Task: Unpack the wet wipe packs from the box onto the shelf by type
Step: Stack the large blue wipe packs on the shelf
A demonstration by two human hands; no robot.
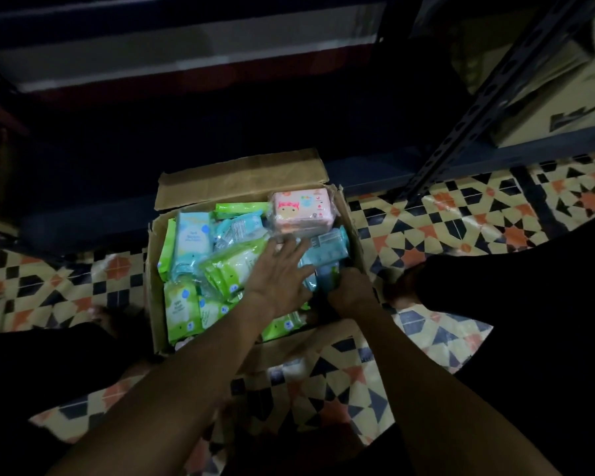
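A cardboard box (pixel 352 221) was set on the patterned floor (pixel 461 214), with its flaps folded open. It was packed full of wet wipe packs. One pink pack (pixel 303 209) lay on top at the far right corner. Several green packs (pixel 182 310) were stacked along the left and near sides, at least five. A few blue packs (pixel 193 235) were seen at the far left and the right; an exact count could not be made.

The left hand (pixel 277 273) was laid flat on the packs in the middle, fingers spread and straight. The right hand (pixel 349 293) was pushed down by the right wall of the box, with its fingers curled around a blue pack (pixel 327 255). Little room was left there between the packs and the wall.

A dark metal shelf (pixel 488 97) stood just behind the box. Its slanted post was near the far right corner. Brown boxes (pixel 571 111) were kept on the shelf to the right.
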